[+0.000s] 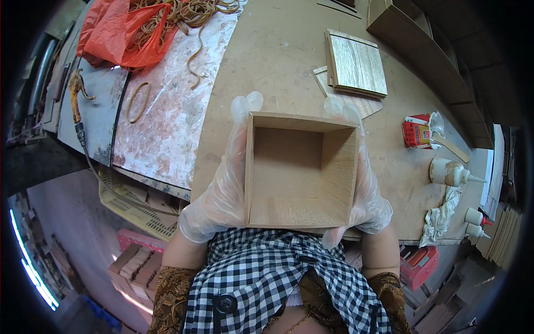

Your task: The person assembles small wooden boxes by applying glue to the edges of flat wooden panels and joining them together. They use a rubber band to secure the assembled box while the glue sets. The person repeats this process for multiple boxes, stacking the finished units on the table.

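Observation:
Between my two hands is an open wooden box (pixel 287 161), its open side turned up toward me so that the bare inside shows. My left hand (pixel 222 178), in a loose clear plastic glove, presses along the box's left wall. On the opposite wall my right hand (pixel 368 186), gloved the same way, grips with fingers at the far corner and a fingertip showing below the near edge. The box is held over the near edge of the workbench, close to my checked apron (pixel 250 267). Parts of both hands are hidden behind the box walls.
Stacked wooden panels (pixel 359 64) lie beyond the box. To the right are a red carton (pixel 421 131), a white glue bottle (pixel 448 172), a crumpled cloth (pixel 441 217) and small bottles (pixel 474 216). A red plastic bag (pixel 119 33) with rubber bands (pixel 192 12) sits far left.

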The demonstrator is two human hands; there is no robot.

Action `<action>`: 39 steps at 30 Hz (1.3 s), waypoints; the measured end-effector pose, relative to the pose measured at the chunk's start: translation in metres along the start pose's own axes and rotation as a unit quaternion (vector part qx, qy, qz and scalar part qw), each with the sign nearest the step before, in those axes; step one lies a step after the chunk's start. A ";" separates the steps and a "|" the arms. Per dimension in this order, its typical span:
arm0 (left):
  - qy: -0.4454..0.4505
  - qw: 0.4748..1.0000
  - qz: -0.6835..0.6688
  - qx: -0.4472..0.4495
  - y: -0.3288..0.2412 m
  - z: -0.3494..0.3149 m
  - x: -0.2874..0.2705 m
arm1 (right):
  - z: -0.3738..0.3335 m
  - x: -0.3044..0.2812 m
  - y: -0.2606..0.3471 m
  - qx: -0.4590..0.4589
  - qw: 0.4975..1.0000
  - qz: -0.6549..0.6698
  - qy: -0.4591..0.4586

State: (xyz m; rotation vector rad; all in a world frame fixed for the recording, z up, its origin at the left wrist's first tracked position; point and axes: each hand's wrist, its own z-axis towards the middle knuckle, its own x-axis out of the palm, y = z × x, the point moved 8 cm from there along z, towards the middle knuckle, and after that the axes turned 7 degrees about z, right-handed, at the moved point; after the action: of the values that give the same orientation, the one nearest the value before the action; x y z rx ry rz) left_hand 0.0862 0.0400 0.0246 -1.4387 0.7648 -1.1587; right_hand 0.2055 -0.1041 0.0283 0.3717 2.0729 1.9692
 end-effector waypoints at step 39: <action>-0.043 0.982 -0.157 -0.098 0.001 0.004 0.002 | 0.007 0.006 0.004 0.085 0.992 0.071 -0.065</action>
State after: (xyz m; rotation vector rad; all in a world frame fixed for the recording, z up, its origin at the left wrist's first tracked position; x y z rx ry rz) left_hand 0.0908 0.0390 0.0240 -1.8102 0.6182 -1.2753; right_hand 0.2027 -0.0954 0.0321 0.6807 2.1892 1.7941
